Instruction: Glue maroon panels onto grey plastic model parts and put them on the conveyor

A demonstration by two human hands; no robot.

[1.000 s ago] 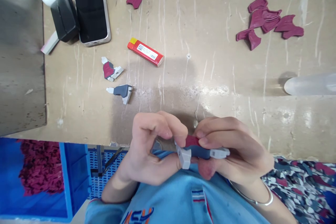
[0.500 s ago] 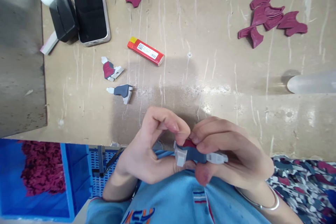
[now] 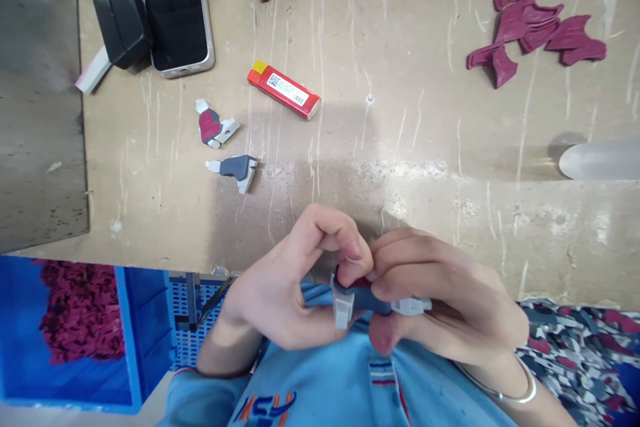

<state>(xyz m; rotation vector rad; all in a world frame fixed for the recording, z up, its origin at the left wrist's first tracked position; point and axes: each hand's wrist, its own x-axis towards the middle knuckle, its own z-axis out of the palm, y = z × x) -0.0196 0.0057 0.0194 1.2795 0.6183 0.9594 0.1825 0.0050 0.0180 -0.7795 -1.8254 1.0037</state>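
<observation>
Held part: dark blue-grey piece with a maroon insert and pale-grey ends (image 3: 367,301), looks like moulded plastic; wearer's side of the slim red lighter-like stick with a yellow end and white label (image 3: 285,90), off to its right, in front of the light-blue shirt (image 3: 320,373).
Left hand (image 3: 285,303): on the blocky pale end, bent finger pressing near the maroon, thumb low, a roomy loop between them.
Right hand (image 3: 450,287): narrow pinch, fingertips on top, thumb underneath.
Handling: I'd guess light, stiff, a bit slick; thin pale tip probably the fragile bit.
Grip: I'd take the thick dark middle, thumb under, and keep pressure off the tip.
Nearest parts: maroon-faced grey angled piece (image 3: 210,125) and plain slate-grey angled piece (image 3: 237,165), both flat, left of the stick on the wearer's side.
Maroon cluster: thin curved maroon pieces (image 3: 510,22), overlapping, well right of the stick.
Surface: tan, scuffed, glossy tabletop (image 3: 425,120) under the stick; small parts might skid.
Room: black-screened phone (image 3: 177,7) left of and beyond the stick; blue plastic crate (image 3: 145,333) of maroon bits below-left of it; mixed grey-and-maroon heap (image 3: 585,353) far right, wearer's side.
</observation>
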